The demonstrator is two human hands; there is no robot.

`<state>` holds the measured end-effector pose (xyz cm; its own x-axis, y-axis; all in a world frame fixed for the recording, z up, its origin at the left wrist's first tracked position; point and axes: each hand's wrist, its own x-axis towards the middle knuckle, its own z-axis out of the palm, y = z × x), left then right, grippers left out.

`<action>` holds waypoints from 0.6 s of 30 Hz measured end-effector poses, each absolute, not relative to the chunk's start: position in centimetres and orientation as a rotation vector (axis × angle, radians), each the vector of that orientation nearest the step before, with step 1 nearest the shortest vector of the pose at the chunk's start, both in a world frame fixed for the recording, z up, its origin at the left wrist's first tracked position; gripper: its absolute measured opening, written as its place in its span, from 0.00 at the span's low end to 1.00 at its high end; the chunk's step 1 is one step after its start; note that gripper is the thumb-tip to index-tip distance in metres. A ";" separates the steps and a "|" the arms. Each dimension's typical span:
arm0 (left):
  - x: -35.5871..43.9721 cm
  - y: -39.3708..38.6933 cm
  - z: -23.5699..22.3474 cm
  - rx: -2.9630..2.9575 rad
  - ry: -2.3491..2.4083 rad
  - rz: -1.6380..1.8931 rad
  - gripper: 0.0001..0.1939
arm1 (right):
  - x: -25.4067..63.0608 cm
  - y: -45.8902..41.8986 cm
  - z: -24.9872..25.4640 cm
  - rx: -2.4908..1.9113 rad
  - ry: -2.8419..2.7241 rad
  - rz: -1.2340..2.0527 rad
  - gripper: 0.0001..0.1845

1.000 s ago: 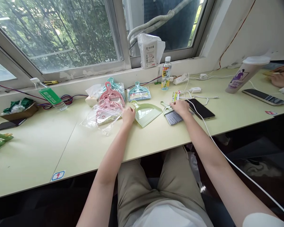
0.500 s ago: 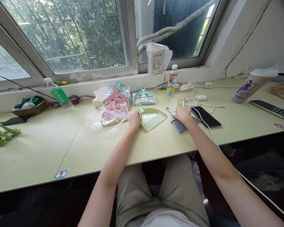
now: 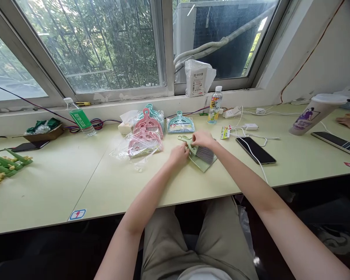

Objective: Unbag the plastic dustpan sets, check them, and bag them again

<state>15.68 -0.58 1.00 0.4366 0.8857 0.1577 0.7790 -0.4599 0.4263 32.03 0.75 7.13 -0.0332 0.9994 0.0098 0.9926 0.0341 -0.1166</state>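
Near the centre of the frame, the right hand [image 3: 202,139] holds the green brush [image 3: 205,154] in a narrow grip; the left hand [image 3: 179,153] holds the green dustpan [image 3: 200,165] by its left edge on the desk [image 3: 128,190]. The brush has moved leftwards from beside the black phone [image 3: 256,150], so both pieces now overlap.
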 end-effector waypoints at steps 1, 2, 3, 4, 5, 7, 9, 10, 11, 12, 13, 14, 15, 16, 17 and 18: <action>15.8 -0.7 1.1 2.442 1.367 0.509 0.18 | 31.7 0.8 7.0 -2.149 -2.209 0.113 0.13; 15.8 -0.8 1.1 2.475 1.306 0.501 0.19 | 31.7 0.9 6.8 -2.178 -2.208 0.102 0.12; 15.8 -0.8 1.1 2.505 1.248 0.499 0.20 | 31.9 1.0 6.7 -2.204 -2.199 0.086 0.12; 15.8 -0.8 1.1 2.536 1.196 0.501 0.20 | 32.3 1.1 6.5 -2.225 -2.191 0.075 0.12; 15.8 -0.7 1.0 2.571 1.160 0.510 0.19 | 32.8 1.1 6.3 -2.243 -2.184 0.069 0.11; 15.7 -0.5 0.8 2.669 1.142 0.563 0.15 | 34.0 1.1 5.9 -2.266 -2.167 0.089 0.11; 15.7 -0.2 0.4 2.818 1.140 0.661 0.15 | 35.1 1.0 5.4 -2.234 -2.161 0.184 0.10; 15.7 -0.1 0.3 2.902 1.125 0.715 0.17 | 35.5 0.9 5.1 -2.193 -2.163 0.245 0.10; 15.6 0.1 0.1 2.981 1.101 0.762 0.18 | 35.9 0.8 4.7 -2.146 -2.164 0.296 0.10; 15.5 0.3 0.0 3.048 1.074 0.793 0.20 | 36.1 0.8 4.4 -2.101 -2.163 0.330 0.09; 15.4 0.4 -0.1 3.100 1.052 0.802 0.21 | 36.3 0.7 4.0 -2.064 -2.159 0.342 0.09; 15.3 0.6 -0.2 3.136 1.035 0.787 0.22 | 36.4 0.6 3.7 -2.030 -2.153 0.345 0.09; 15.1 0.8 -0.3 3.160 1.020 0.750 0.21 | 36.5 0.6 3.4 -1.992 -2.149 0.349 0.10; 15.0 0.9 -0.3 3.176 1.007 0.704 0.20 | 36.4 0.6 3.2 -1.948 -2.151 0.363 0.10; 14.9 1.0 -0.2 3.190 0.996 0.654 0.18 | 36.3 0.6 3.0 -1.902 -2.155 0.386 0.10; 14.8 1.0 -0.1 3.205 0.983 0.608 0.17 | 36.2 0.6 2.9 -1.864 -2.157 0.412 0.10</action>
